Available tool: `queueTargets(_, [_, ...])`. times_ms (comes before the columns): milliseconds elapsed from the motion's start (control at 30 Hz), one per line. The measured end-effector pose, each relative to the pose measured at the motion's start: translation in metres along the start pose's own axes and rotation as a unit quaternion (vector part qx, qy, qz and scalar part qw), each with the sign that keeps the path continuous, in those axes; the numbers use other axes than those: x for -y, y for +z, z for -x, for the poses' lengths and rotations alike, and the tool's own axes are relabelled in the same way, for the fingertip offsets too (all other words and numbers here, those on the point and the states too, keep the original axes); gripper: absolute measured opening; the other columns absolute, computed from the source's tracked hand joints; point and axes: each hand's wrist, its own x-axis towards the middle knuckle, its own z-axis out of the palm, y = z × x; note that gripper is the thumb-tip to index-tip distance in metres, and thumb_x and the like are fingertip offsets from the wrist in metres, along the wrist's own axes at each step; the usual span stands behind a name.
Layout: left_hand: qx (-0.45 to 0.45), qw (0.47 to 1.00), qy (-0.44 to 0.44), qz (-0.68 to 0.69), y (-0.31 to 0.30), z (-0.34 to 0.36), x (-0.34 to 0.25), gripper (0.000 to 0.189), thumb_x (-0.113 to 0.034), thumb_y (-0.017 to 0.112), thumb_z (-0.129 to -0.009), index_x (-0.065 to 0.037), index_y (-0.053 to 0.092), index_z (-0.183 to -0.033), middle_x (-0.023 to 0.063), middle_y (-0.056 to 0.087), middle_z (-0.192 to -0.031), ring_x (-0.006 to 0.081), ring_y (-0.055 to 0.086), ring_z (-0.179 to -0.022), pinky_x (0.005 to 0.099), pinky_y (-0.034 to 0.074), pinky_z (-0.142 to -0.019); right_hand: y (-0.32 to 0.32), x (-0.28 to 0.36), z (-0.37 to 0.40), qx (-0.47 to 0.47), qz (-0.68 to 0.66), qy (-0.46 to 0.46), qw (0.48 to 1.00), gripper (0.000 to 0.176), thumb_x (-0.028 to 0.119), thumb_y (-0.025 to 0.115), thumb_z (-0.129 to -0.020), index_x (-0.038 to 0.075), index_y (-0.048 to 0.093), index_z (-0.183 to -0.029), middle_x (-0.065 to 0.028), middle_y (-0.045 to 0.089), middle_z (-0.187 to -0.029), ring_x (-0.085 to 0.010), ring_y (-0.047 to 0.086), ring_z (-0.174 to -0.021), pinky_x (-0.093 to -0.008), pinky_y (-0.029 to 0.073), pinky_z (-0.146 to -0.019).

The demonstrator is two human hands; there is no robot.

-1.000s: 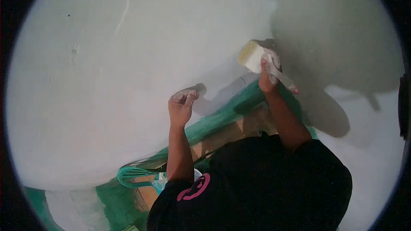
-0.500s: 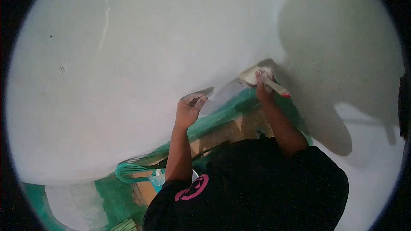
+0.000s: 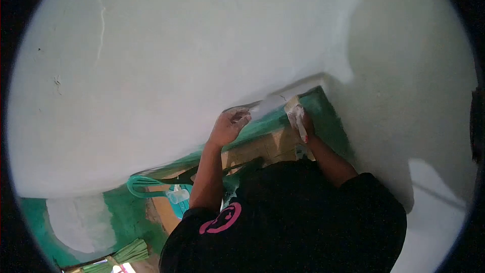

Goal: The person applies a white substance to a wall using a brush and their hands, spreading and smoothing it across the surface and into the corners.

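Observation:
My right hand (image 3: 302,116) is closed around a wide paintbrush (image 3: 292,104), its pale bristle end turned up toward the wall corner and the red-tipped handle pointing down. Pale smears coat the fingers. The brush overlaps the green band (image 3: 273,120) low on the white wall (image 3: 166,60). Left of it, my left hand (image 3: 231,124) is raised close to the wall, whitish on the knuckles, fingers loosely curled with a gap at the thumb. Nothing shows in that hand. A thin crack runs through a greyish patch of wall between the two hands.
Below my left arm lie a teal looped object (image 3: 139,186) and a blue container (image 3: 179,202) on the brown floor (image 3: 159,212). A bundle of green strips (image 3: 132,252) lies at lower left. Another wall (image 3: 404,86) meets the white one at right.
My right hand has brought the brush down and left, from the corner onto the green band. My left hand has shifted slightly right, its fingers looser. The view has tilted downward.

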Motion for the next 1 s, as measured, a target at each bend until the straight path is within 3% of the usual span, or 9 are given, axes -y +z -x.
queueTargets(100, [0.008,1.000,-0.010,-0.001,0.004,0.001,0.008,0.032,-0.025,0.065,-0.091,0.001,0.063,-0.108,0.0118,0.068,-0.102,0.0203,0.062,-0.096,0.0349,0.048,-0.087,0.022,0.028,0.001,-0.090,0.332,-0.191,0.919,0.038,0.032,0.067,-0.086,0.004,0.054,-0.108,-0.0147,0.063,-0.090,-0.0286,0.063,-0.083,-0.0387,0.051,-0.074])
queueTargets(200, [0.016,1.000,0.001,0.006,0.005,-0.004,0.016,0.033,-0.028,0.064,-0.091,0.001,0.063,-0.108,0.0124,0.067,-0.102,0.0205,0.061,-0.096,0.0356,0.048,-0.087,0.049,0.058,0.004,0.009,-0.094,-0.085,0.992,0.038,0.031,0.068,-0.084,0.004,0.055,-0.106,-0.0162,0.063,-0.091,-0.0352,0.063,-0.084,-0.0401,0.051,-0.075])
queueTargets(300, [0.014,1.000,0.003,0.002,0.005,-0.008,0.026,0.035,-0.030,0.064,-0.090,0.000,0.063,-0.109,0.0121,0.067,-0.102,0.0205,0.061,-0.096,0.0359,0.048,-0.086,0.057,0.064,0.003,0.061,0.290,-0.128,0.946,0.028,0.025,0.057,-0.093,0.005,0.052,-0.112,-0.0075,0.058,-0.099,-0.0221,0.060,-0.091,-0.0351,0.052,-0.077])
queueTargets(400, [0.009,1.000,-0.015,0.005,0.003,-0.012,0.035,0.036,-0.031,0.064,-0.090,-0.001,0.063,-0.109,0.0112,0.066,-0.102,0.0204,0.060,-0.095,0.0356,0.047,-0.085,0.049,-0.024,-0.023,0.138,-0.282,0.162,0.936,0.037,0.031,0.066,-0.086,0.004,0.056,-0.109,-0.0114,0.063,-0.097,-0.0239,0.063,-0.087,-0.0371,0.050,-0.077])
queueTargets(533, [0.007,0.999,-0.033,0.010,0.017,-0.013,0.041,0.036,-0.031,0.063,-0.091,-0.002,0.063,-0.111,0.0101,0.066,-0.103,0.0202,0.060,-0.095,0.0357,0.047,-0.086,0.011,-0.058,-0.024,0.031,-0.219,0.173,0.960,0.038,0.031,0.065,-0.087,0.002,0.055,-0.109,-0.0138,0.063,-0.094,-0.0279,0.063,-0.088,-0.0377,0.049,-0.077])
queueTargets(600, [-0.005,0.999,-0.030,0.010,0.021,-0.013,0.053,0.035,-0.031,0.063,-0.091,-0.002,0.063,-0.112,0.0101,0.066,-0.103,0.0203,0.060,-0.095,0.0358,0.047,-0.087,0.003,-0.040,-0.024,-0.052,0.329,-0.171,0.927,0.034,0.027,0.060,-0.091,0.003,0.052,-0.112,-0.0127,0.066,-0.084,-0.0277,0.065,-0.072,-0.0397,0.052,-0.065])
queueTargets(733, [0.003,0.999,-0.032,-0.004,0.024,-0.012,0.054,0.033,-0.029,0.061,-0.093,-0.002,0.063,-0.112,0.0093,0.066,-0.104,0.0201,0.059,-0.098,0.0363,0.046,-0.088,0.009,0.004,-0.029,-0.085,0.263,-0.133,0.952,0.029,0.029,0.063,-0.088,0.003,0.055,-0.099,-0.0131,0.062,-0.091,-0.0289,0.061,-0.083,-0.0389,0.048,-0.074])
queueTargets(800, [-0.001,0.999,-0.040,-0.003,0.025,-0.012,0.055,0.033,-0.028,0.061,-0.092,-0.002,0.063,-0.112,0.0095,0.066,-0.103,0.0203,0.059,-0.099,0.0368,0.046,-0.089,0.023,-0.020,-0.041,-0.018,-0.249,-0.141,0.958,0.023,0.025,0.062,-0.088,0.004,0.055,-0.095,-0.0130,0.061,-0.086,-0.0311,0.059,-0.077,-0.0398,0.047,-0.070])
queueTargets(1000, [-0.009,0.997,-0.066,0.026,0.031,-0.016,0.076,0.032,-0.027,0.063,-0.091,-0.002,0.063,-0.112,0.0106,0.066,-0.104,0.0208,0.059,-0.102,0.0374,0.046,-0.089,0.034,-0.030,-0.009,-0.057,0.064,-0.219,0.972,0.014,0.015,0.062,-0.088,0.004,0.056,-0.095,-0.0121,0.060,-0.084,-0.0295,0.059,-0.076,-0.0373,0.047,-0.069])
